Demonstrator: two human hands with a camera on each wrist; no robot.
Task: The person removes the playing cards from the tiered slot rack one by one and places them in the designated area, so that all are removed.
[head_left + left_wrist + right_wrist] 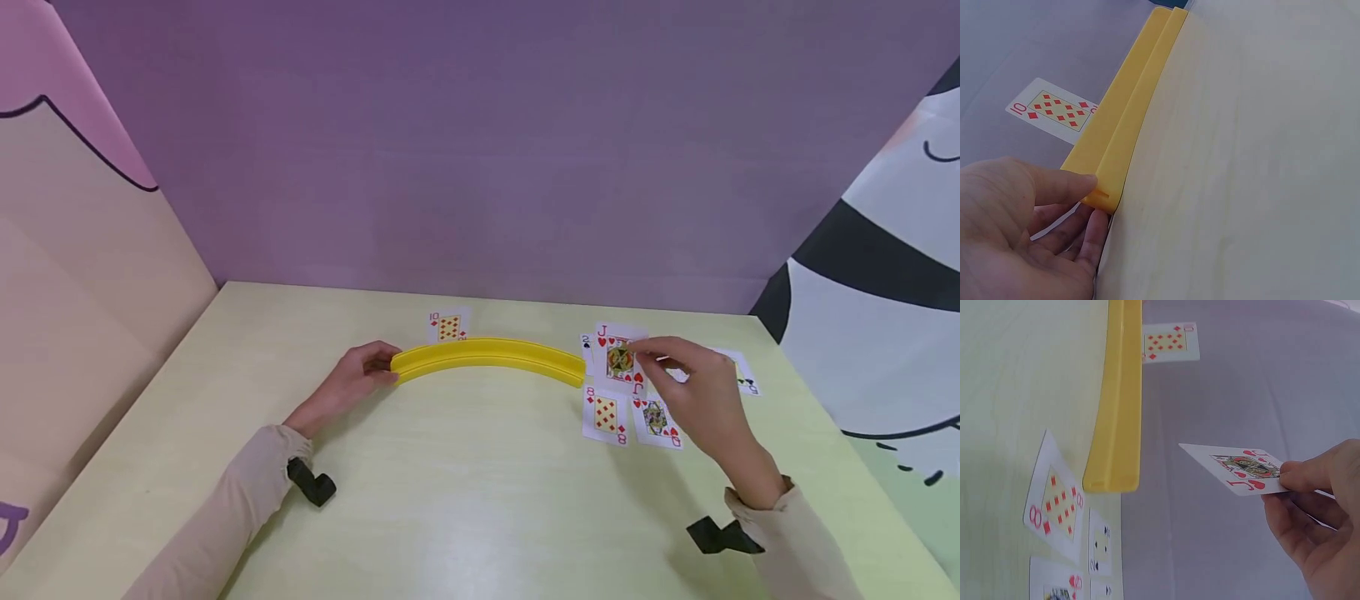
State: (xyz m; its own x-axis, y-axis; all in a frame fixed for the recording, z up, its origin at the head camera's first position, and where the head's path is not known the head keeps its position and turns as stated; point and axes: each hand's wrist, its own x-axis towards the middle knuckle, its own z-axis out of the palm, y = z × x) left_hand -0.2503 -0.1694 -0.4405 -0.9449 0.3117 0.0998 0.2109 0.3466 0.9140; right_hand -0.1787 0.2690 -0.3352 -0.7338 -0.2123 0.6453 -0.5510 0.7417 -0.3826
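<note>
A curved yellow card holder [487, 352] spans the middle of the table. My left hand [363, 371] grips its left end, thumb on top and fingers at the end and below, as the left wrist view shows. A ten of diamonds [1054, 111] rises at the holder's far side, its lower edge hidden by the holder. My right hand [701, 392] pinches a jack of hearts [1241, 467] between thumb and fingers. The jack is raised above the table, face toward me in the head view, just beyond the holder's right end.
Near the holder's right end lie an eight of diamonds [605, 415], a queen of hearts [655, 419] and a partly covered two of spades [1100, 545]. Another black-suited card [742, 371] is partly behind my right hand. A purple wall [480, 167] backs the table.
</note>
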